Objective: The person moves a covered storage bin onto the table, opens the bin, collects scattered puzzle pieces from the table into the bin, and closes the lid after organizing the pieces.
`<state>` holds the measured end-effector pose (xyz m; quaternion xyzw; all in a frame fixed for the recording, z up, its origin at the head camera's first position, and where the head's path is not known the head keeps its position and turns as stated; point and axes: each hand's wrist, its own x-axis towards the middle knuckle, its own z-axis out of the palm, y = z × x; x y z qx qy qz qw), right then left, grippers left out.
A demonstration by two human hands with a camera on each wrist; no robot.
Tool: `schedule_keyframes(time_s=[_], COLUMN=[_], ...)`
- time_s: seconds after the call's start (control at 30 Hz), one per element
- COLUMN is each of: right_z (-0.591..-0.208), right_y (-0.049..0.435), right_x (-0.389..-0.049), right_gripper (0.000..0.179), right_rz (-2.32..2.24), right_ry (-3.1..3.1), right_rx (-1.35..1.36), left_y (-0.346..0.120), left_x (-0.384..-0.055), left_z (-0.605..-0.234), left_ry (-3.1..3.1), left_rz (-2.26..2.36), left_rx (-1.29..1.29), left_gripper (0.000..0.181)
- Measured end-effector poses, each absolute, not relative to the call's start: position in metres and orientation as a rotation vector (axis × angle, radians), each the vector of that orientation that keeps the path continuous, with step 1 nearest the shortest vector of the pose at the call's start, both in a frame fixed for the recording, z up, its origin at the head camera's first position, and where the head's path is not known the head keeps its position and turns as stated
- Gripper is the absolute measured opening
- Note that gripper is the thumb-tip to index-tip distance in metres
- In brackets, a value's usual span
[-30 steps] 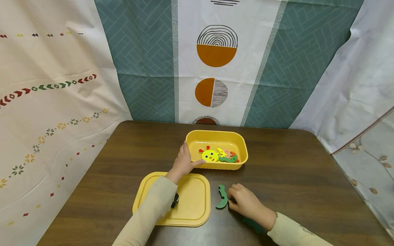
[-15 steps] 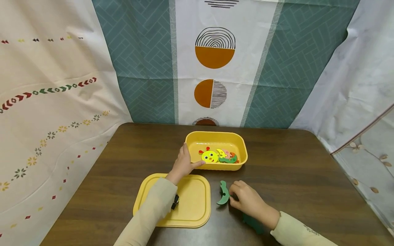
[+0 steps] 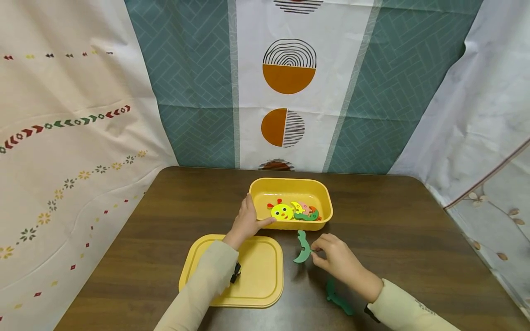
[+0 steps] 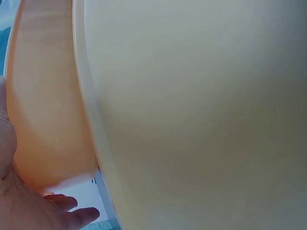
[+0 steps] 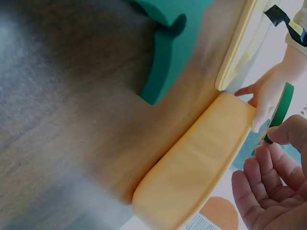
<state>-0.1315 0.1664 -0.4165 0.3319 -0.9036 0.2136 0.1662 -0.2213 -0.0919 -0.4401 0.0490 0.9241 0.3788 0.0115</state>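
My right hand [image 3: 341,259] pinches a green crescent-shaped puzzle piece [image 3: 304,250] between thumb and fingertips. The right wrist view shows that piece [image 5: 283,105] edge-on, raised off the tabletop. A second green curved piece [image 3: 339,301] with notches lies on the table below the right forearm. My left hand [image 3: 245,220] rests at the near left corner of a yellow box [image 3: 327,202], its thumb along the front rim and its fingers extended along the left side. Inside the box lie a yellow smiling face piece [image 3: 282,212] with red antennae and several coloured curved pieces [image 3: 306,215].
A yellow lid [image 3: 265,276] lies flat on the dark wooden table [image 3: 393,239], partly under the left forearm. Patterned cloth [image 3: 281,92] hangs behind the table's far edge and along both sides.
My right hand has lifted the green crescent piece and moved it forward, closer to the box. More of the second green piece now shows. The left hand stays at the box.
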Motion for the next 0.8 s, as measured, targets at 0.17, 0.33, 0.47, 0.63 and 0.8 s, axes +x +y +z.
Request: schedule_keyframes(time_s=[0.17,0.33,0.47,0.63,0.8], right_z=[-0.413,-0.411,-0.410,-0.409,-0.408], right_y=[0.165,0.165,0.165,0.163,0.162], right_x=[-0.136,-0.139,-0.144,-0.151,-0.155], right_gripper=[0.015,0.016,0.017,0.015,0.015], right_rz=[0.660,0.742,0.772,0.796,0.810], right_ry=[-2.564,-2.541,-2.476,-2.443,-2.434], right_rx=[0.899,0.864,0.873,0.860,0.845], left_y=[-0.092,-0.092,-0.092,-0.092,-0.091], left_x=[-0.222,-0.221,-0.220,-0.219,-0.220], left_z=[-0.439,-0.439,-0.439,-0.438,-0.436], left_ry=[2.887,2.875,2.860,2.860,2.852], left_rz=[1.171,1.172,1.188,1.202,1.211], left_rx=[0.147,0.128,0.124,0.125,0.111], left_gripper=[0.113,0.113,0.112,0.112,0.112])
